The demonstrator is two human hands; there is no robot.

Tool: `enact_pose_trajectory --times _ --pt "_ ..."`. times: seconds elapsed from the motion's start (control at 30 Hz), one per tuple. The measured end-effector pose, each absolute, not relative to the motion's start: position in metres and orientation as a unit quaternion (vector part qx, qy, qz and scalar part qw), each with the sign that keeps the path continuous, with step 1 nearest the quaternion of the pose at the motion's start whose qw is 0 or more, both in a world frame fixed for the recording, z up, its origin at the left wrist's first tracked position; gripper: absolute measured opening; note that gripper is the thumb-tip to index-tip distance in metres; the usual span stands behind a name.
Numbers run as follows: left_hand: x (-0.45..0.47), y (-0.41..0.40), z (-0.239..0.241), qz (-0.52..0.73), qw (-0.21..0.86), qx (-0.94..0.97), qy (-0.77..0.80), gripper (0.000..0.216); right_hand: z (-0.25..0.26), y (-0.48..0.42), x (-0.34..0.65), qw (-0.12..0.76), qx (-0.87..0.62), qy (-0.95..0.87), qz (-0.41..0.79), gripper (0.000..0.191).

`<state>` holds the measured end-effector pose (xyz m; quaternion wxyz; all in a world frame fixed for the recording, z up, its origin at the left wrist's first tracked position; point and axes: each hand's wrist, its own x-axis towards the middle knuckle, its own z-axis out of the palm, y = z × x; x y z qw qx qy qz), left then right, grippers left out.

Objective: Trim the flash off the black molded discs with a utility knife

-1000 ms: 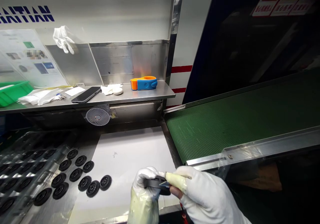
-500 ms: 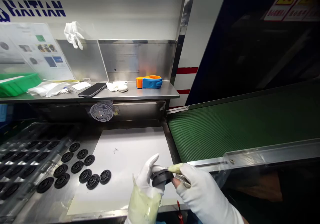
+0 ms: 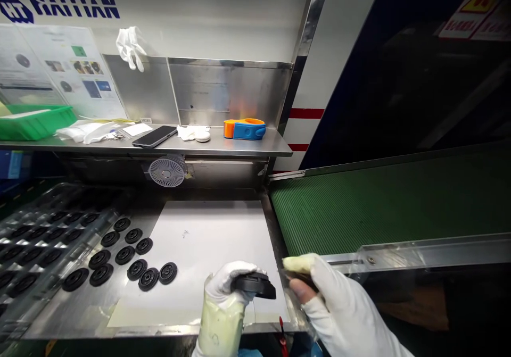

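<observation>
Clenched around a black round part [image 3: 254,285], the left hand [image 3: 227,289] holds it from above, fingers curled over its rim, just above the lower edge of a white sheet [image 3: 207,240]. Well to the right, the right hand [image 3: 337,298] pinches a small dark item [image 3: 300,277] against a yellowed fingertip [image 3: 297,264]; too little of the item shows to tell what it is.

A green ribbed conveyor [image 3: 383,208] runs along the right, behind a steel rail [image 3: 419,251]. Across the back stands a steel shelf [image 3: 179,149], with a small fan [image 3: 166,172] mounted beneath it. At the left, a clear tray [image 3: 48,240] holds rows of black discs [image 3: 59,234]. More discs [image 3: 125,255] lie in a cluster on the steel beside the sheet, two of them [image 3: 167,273] on the sheet's corner area.

On the shelf sit a green crate [image 3: 35,125], a phone [image 3: 154,136], a blue-and-orange tape dispenser [image 3: 244,130] and a white cloth [image 3: 187,132]. Above, a poster [image 3: 59,64] and a white glove [image 3: 130,48] hang on the wall. A thin red item [image 3: 281,335] shows at the bottom edge.
</observation>
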<state>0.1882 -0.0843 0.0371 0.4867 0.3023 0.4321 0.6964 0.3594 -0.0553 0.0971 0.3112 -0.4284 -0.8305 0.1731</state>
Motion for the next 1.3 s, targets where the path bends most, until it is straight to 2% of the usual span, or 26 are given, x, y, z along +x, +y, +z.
enact_pose_trajectory --times 0.07,0.17,0.33,0.67,0.83,1.0,1.13,1.3 --pt "0.188 -0.084 0.037 0.695 0.491 0.308 0.425 0.012 0.102 -0.054 0.358 0.309 -0.375 -0.862 0.142 0.015" --pt "0.188 -0.084 0.036 0.696 0.486 0.318 0.422 0.014 0.107 -0.054 0.354 0.316 -0.337 -0.877 0.134 0.019" --pt "0.187 -0.088 0.034 0.69 0.46 0.35 0.435 0.014 0.115 -0.058 0.347 0.289 -0.343 -0.884 0.134 0.018" --pt "0.185 -0.086 0.034 0.686 0.45 0.349 0.452 0.012 0.114 -0.059 0.343 0.301 -0.361 -0.872 0.14 0.018" --pt "0.183 -0.089 0.031 0.672 0.468 0.353 0.453 0.011 0.117 -0.061 0.344 0.278 -0.35 -0.878 0.17 0.019" --pt "0.178 -0.091 0.034 0.625 0.489 0.38 0.476 0.008 0.12 -0.048 0.349 0.299 -0.299 -0.879 0.219 0.018" --pt "0.175 -0.092 0.037 0.578 0.533 0.41 0.462 0.007 0.129 -0.035 0.349 0.25 -0.245 -0.903 0.25 0.015" --pt "0.173 -0.092 0.034 0.579 0.546 0.42 0.438 0.007 0.138 -0.029 0.342 0.155 -0.217 -0.948 0.175 0.012"
